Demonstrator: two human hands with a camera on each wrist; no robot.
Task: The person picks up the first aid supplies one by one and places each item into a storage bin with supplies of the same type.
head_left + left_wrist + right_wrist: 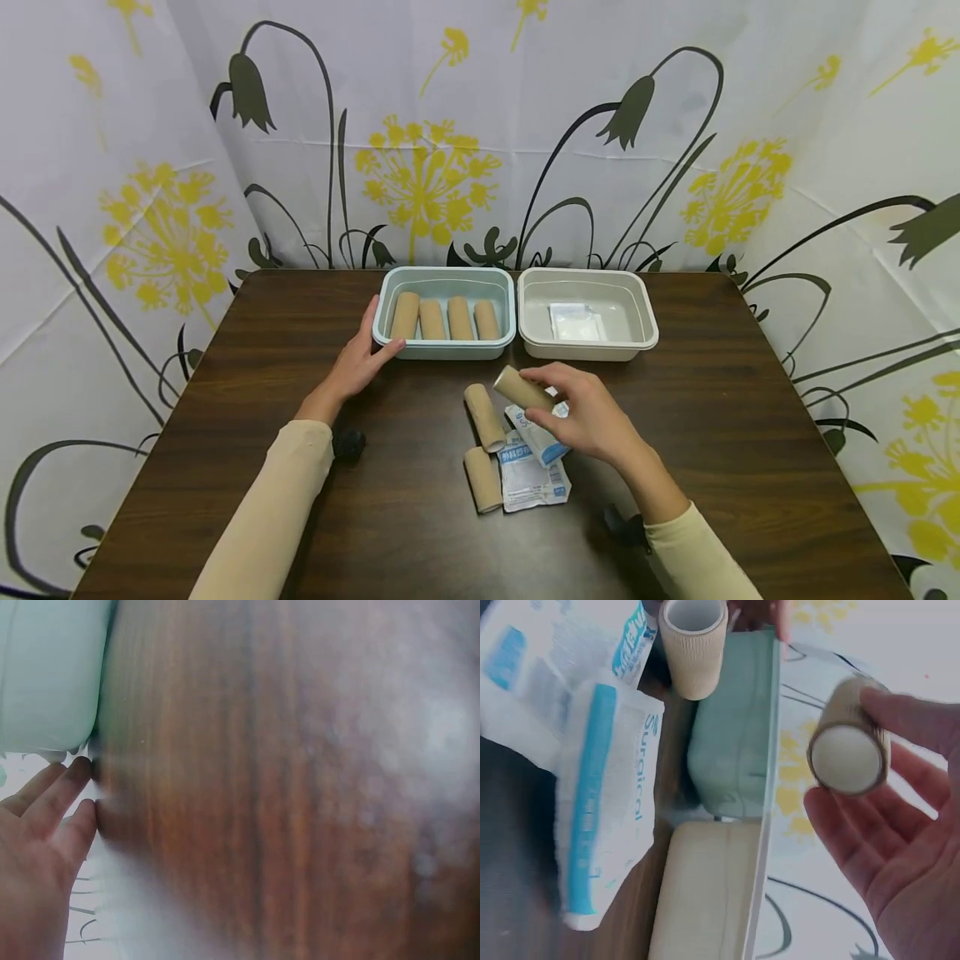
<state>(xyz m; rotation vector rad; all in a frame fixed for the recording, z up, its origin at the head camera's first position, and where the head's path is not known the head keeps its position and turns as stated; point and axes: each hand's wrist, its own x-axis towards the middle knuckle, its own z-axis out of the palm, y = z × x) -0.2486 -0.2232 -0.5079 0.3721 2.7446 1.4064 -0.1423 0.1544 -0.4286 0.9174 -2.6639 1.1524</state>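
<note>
My right hand (588, 410) pinches a tan, ribbed bandage roll (519, 387) between thumb and fingers, raised above the table. Its pale round end faces the camera in the right wrist view. Beneath that hand lie two white-and-blue surgical packets (531, 485), one overlapping the other. Two more bandage rolls (483, 481) lie just left of them. With fairly straight fingers, my left hand (354, 362) rests against the left side of a pale blue-green box (450, 352), thumb at its front corner. Several bandage rolls (460, 319) stand side by side inside that box.
Right of the blue-green box stands a beige box (581, 352) with white packets (576, 322) inside. Both boxes sit along the back edge of the brown wooden table (390, 533). A flower-patterned curtain (427, 83) hangs behind.
</note>
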